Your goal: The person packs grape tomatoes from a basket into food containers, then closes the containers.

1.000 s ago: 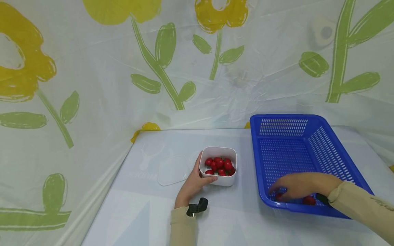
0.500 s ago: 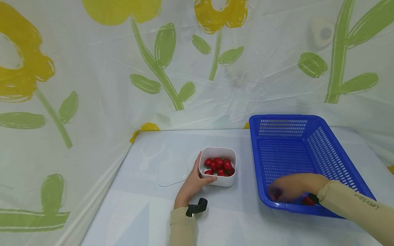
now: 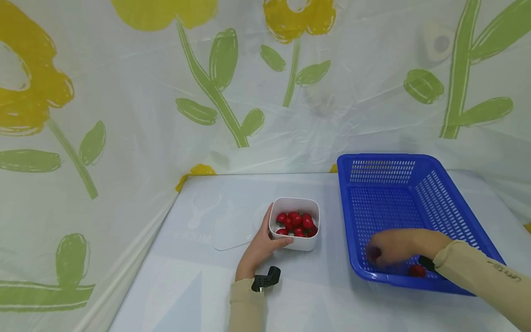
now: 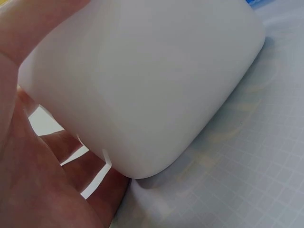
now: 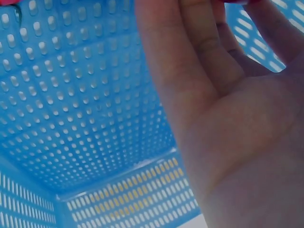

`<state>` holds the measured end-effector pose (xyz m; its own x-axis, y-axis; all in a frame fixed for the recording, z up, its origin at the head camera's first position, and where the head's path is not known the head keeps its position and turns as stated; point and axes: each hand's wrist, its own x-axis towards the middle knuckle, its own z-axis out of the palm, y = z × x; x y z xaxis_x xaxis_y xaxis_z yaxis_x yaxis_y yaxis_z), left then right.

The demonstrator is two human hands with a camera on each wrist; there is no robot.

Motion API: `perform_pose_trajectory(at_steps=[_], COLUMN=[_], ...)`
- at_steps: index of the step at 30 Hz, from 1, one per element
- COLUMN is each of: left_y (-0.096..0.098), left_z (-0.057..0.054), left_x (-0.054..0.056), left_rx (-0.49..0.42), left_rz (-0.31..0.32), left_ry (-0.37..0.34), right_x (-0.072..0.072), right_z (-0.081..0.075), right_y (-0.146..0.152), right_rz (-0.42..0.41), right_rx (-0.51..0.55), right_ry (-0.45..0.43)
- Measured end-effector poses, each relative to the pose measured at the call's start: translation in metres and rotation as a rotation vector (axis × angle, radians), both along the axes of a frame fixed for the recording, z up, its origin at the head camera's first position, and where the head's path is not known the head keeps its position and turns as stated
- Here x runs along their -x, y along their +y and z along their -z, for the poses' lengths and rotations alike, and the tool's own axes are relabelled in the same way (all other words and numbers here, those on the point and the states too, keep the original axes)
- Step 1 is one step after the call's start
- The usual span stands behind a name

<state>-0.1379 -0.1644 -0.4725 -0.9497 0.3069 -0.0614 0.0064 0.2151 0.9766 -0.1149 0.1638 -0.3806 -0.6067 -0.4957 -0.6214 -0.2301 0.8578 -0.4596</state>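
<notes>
My left hand (image 3: 262, 246) grips a square white container (image 3: 300, 244) by its left side, thumb on the front wall and fingers around the back corner. Inside lie several cherry tomatoes (image 3: 296, 219), red with bits of green stem. Low inside the blue basket (image 3: 344, 221), my right hand (image 3: 396, 249) pinches a cherry tomato (image 3: 374, 252), blurred and partly covered by the fingers. A sliver of its red skin shows between fingers and thumb at the top of the right wrist view. Another cherry tomato (image 3: 416, 270) lies in the basket below the right wrist.
A clear flat lid (image 3: 232, 229) lies on the table (image 3: 199, 286) left of the white container. The basket has raised, slotted walls. Behind the table hangs a white sheet (image 3: 141, 92) printed with flowers.
My right hand has closed its fingers on a cherry tomato near the basket's front left corner and lifted slightly. The left hand and white container have stayed still.
</notes>
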Motion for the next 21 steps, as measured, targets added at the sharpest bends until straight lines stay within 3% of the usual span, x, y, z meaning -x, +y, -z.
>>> perform_pose_trajectory(at_steps=[7, 10, 15, 21], left_y=[0.000, 0.000, 0.000, 0.001], left_z=[0.000, 0.001, 0.001, 0.001], left_x=[0.000, 0.000, 0.001, 0.002], left_rx=[-0.011, -0.013, -0.011, -0.007], left_rz=[0.004, 0.011, 0.006, 0.006], left_ry=[-0.004, -0.006, 0.000, -0.005], right_x=[0.003, 0.004, 0.012, 0.022], right_z=[-0.001, -0.001, -0.007, -0.017], right_y=[-0.002, 0.002, 0.009, 0.017], right_rz=[-0.053, -0.047, -0.018, -0.007], right_rx=[0.004, 0.033, 0.159, 0.291], right_ry=[0.074, 0.062, 0.029, 0.074])
